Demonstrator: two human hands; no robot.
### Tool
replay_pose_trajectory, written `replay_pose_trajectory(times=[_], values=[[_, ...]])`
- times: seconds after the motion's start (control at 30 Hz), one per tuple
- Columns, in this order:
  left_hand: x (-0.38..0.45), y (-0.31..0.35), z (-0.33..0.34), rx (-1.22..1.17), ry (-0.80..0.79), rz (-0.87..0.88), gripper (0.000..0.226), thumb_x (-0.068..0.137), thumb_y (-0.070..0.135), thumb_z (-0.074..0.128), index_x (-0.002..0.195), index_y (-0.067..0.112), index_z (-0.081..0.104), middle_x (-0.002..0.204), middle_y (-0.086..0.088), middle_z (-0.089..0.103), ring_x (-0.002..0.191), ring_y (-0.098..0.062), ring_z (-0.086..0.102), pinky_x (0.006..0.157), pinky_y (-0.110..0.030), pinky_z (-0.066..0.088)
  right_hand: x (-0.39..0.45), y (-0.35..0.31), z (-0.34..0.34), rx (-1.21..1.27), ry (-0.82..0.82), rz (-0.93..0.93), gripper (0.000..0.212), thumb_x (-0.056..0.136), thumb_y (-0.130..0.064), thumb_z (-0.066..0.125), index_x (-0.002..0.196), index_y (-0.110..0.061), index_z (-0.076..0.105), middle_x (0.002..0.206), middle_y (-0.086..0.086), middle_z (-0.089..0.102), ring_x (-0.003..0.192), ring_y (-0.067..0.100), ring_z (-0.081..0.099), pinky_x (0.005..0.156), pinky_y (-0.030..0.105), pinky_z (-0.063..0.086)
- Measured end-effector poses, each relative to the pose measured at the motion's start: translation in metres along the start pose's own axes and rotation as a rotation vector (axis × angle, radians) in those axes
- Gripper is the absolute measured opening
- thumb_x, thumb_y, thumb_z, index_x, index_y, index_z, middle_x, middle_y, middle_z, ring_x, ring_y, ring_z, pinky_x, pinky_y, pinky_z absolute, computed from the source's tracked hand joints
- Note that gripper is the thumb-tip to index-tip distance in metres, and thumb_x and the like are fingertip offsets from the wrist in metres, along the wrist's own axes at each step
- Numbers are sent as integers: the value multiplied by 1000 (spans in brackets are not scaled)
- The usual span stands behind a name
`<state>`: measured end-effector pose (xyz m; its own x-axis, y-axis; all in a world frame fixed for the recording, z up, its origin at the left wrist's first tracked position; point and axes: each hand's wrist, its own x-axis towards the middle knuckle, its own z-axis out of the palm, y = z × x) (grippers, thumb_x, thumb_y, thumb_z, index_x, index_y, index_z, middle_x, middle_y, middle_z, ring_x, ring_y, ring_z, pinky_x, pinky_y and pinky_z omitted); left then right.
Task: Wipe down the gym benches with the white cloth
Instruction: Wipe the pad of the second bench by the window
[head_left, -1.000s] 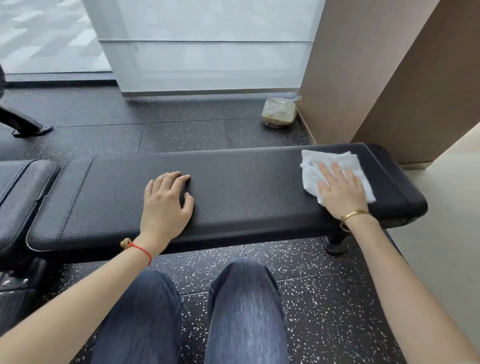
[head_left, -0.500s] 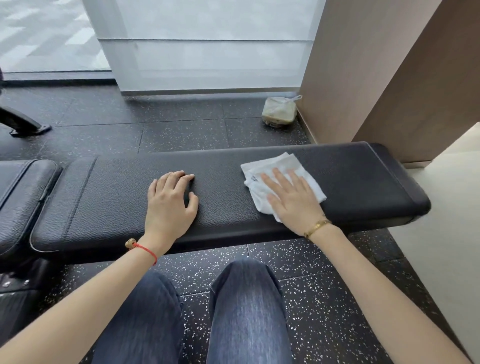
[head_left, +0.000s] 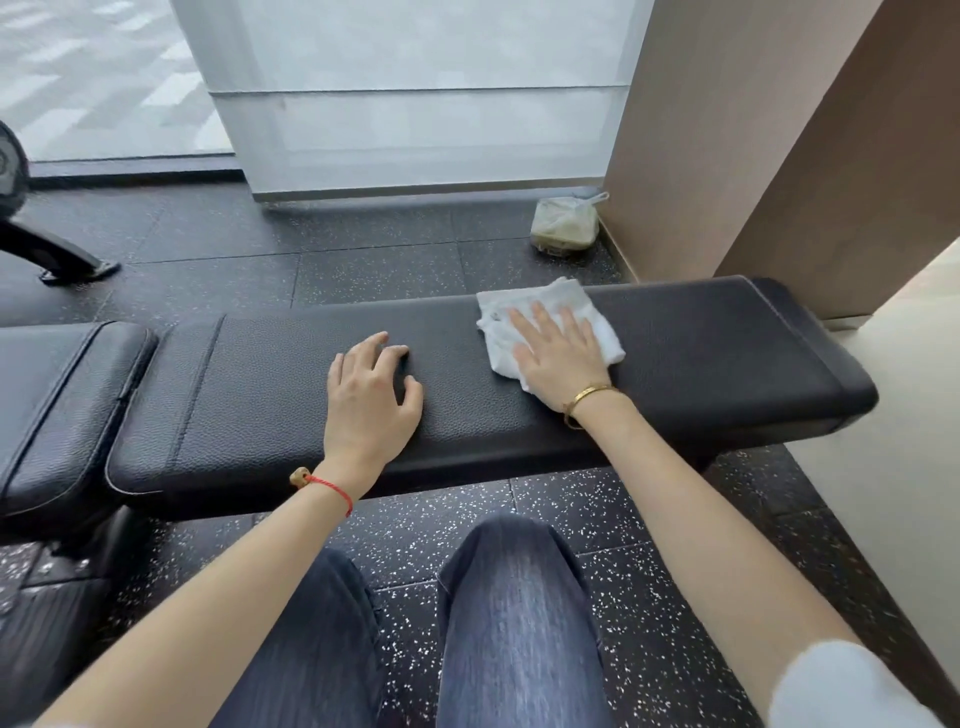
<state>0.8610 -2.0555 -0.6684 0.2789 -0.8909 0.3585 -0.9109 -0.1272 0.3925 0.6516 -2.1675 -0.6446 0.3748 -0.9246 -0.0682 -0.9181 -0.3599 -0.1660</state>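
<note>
A dark rubber floor (head_left: 395, 270) flecked with white runs back to a frosted glass panel (head_left: 415, 104), with a brown wall (head_left: 727, 130) rising at the right and a pale floor strip beyond it. Across the middle lies a black padded bench (head_left: 727, 364), its long pad running left to right, and a second black pad (head_left: 62, 395) sits just beside its left end. The cloth (head_left: 550, 306), white and crumpled, lies on the right half of the bench top, toward the far edge. The right hand (head_left: 558, 358) presses flat on the cloth, fingers straight and slightly spread, not curled round it; a gold bangle (head_left: 589, 397) circles that wrist. The left hand (head_left: 371, 395) rests on the bare bench top near the middle, well apart from the cloth, palm down with fingers lightly bent and spread, holding nothing; a red cord (head_left: 332, 491) with a small bead is tied at that wrist. Below the bench the person's knees (head_left: 509, 597) in dark jeans fill the lower centre. On the floor behind the bench, against the foot of the wall, sits a small tied plastic bag (head_left: 563, 226) with something pale green inside. At the far left a black machine leg (head_left: 57, 257) stands on the floor.
</note>
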Motion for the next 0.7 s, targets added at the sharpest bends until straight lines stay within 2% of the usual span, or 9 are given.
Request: replay_pose_trajectory(times=[0.17, 0.3, 0.4, 0.47, 0.6, 0.7], values=[[-3, -8, -12, -124, 58, -18, 35, 90, 17, 55, 125, 15, 61, 138, -5, 53, 131, -24, 45, 113, -43, 30, -44, -38, 20, -42, 25, -202, 52, 103, -43, 20, 154, -42, 7, 164, -6, 3, 151, 25, -2, 120, 42, -7], [0, -41, -38, 11, 72, 14, 39, 88, 18, 57, 127, 14, 59, 134, -6, 56, 128, -28, 47, 113, -47, 30, -25, -38, 14, -22, -4, -98, 52, 103, -43, 20, 154, -43, 7, 164, -7, 1, 151, 24, -3, 121, 43, -6], [0, -77, -55, 128, 53, -50, 43, 89, 19, 57, 131, 11, 57, 136, -10, 55, 129, -32, 45, 114, -50, 27, 8, -63, 10, -51, -22, -6, 54, 103, -41, 18, 155, -40, 5, 165, -3, 0, 151, 29, -1, 121, 47, -6], [-2, -97, -61, 180, 29, -109, 44, 91, 22, 56, 133, 11, 55, 139, -11, 52, 132, -33, 41, 115, -52, 23, 24, -90, 13, -39, -44, -14, 54, 103, -41, 18, 155, -38, 5, 165, -1, -1, 150, 32, -1, 120, 49, -7], [-6, -119, -60, 189, 4, -184, 42, 93, 25, 53, 133, 13, 54, 141, -12, 49, 134, -33, 37, 116, -55, 19, 25, -143, 22, -50, -49, -129, 54, 103, -42, 17, 155, -40, 5, 165, -2, 1, 151, 30, 0, 120, 49, -7], [-7, -122, -58, 165, 29, -202, 40, 91, 26, 51, 129, 16, 56, 138, -8, 51, 133, -30, 38, 114, -55, 22, 3, -158, 30, -52, -33, -247, 53, 103, -43, 18, 154, -41, 6, 165, -4, 3, 151, 27, -2, 121, 47, -6]])
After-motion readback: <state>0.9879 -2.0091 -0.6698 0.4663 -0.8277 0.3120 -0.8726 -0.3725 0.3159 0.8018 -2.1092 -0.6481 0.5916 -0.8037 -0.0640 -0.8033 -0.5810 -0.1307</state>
